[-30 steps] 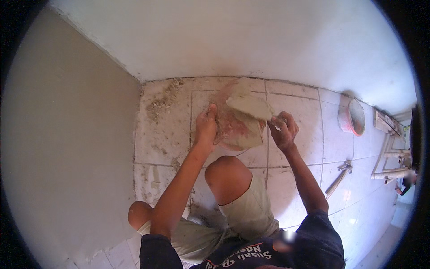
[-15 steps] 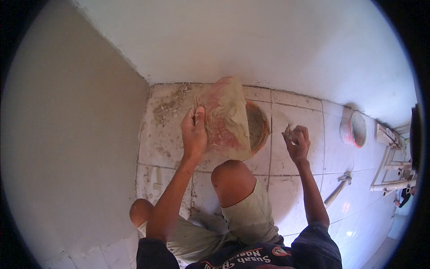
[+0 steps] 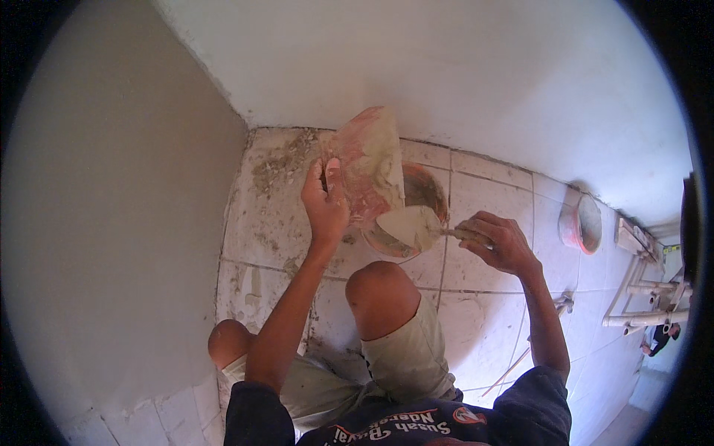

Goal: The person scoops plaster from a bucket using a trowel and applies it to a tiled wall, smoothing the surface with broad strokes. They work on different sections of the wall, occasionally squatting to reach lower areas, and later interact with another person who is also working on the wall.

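My left hand (image 3: 325,204) grips the left edge of a reddish plastering board (image 3: 355,178), held tilted. Wet grey-green mortar (image 3: 384,160) coats its right part. In my right hand (image 3: 506,244), the fingers close round the handle of a trowel (image 3: 416,225). The trowel's blade is smeared with the same mortar and lies just off the board's lower right corner; whether they touch I cannot tell. Below both tools a round orange-rimmed bucket (image 3: 435,195) stands on the floor, partly hidden by the board and blade.
Plastered walls meet at the far left corner, with crumbs of mortar (image 3: 279,167) on the tiles. To the right are a second bucket (image 3: 581,224), a hammer-like tool (image 3: 567,302) partly behind my arm, wood pieces (image 3: 632,238) and pale poles (image 3: 639,320). Another person (image 3: 660,338) is at the far right.
My right hand has turned and moved down, bringing the trowel's blade into view over the bucket. The board has shifted slightly up and left, tilting more.
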Action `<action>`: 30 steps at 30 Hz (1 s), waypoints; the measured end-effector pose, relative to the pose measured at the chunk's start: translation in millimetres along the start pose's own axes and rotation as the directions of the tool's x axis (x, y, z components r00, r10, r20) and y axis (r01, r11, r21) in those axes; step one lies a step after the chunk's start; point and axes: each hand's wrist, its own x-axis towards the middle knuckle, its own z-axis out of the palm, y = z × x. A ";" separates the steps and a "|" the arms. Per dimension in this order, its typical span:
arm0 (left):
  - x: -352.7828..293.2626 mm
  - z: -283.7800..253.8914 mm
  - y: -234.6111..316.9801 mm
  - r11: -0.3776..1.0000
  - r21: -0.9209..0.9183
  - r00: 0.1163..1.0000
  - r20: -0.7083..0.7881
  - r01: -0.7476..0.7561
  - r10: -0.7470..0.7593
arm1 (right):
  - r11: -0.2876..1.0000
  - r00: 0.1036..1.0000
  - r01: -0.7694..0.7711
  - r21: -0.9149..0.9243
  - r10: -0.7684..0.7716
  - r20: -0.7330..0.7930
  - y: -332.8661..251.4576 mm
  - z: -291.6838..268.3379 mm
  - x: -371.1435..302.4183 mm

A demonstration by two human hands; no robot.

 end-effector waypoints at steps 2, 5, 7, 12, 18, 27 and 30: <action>-0.9 0.1 3.1 1.000 0.020 1.000 0.029 -0.010 0.009 | 0.999 0.998 -0.010 -0.033 0.008 -0.062 -4.7 -2.5 5.2; -5.5 4.6 12.7 0.993 0.025 0.993 0.052 -0.112 0.111 | 0.996 0.990 -0.011 -0.084 -0.001 -0.142 -3.2 -3.5 8.6; -6.9 -0.1 4.7 0.996 0.004 0.991 0.099 -0.090 0.089 | 0.994 0.981 0.017 -0.106 -0.037 -0.189 -4.2 -4.3 13.6; -14.1 -6.0 8.8 0.996 0.016 0.967 0.244 -0.086 0.079 | 0.983 0.945 0.064 -0.172 -0.115 -0.307 -0.1 -11.0 12.2; -25.8 -7.1 -7.5 0.999 0.046 0.938 0.348 -0.011 -0.006 | 0.981 0.873 -0.072 -0.182 -0.026 -0.487 7.9 -19.6 13.8; -41.7 23.9 -13.3 0.717 -0.238 0.746 0.352 0.655 -0.565 | 0.938 0.624 -0.002 -0.346 -0.269 -0.733 18.2 54.2 22.4; -45.7 26.4 11.5 0.463 -0.404 0.614 0.476 0.789 -0.630 | 0.958 0.560 -0.019 -0.287 -0.228 -0.796 25.6 85.7 22.1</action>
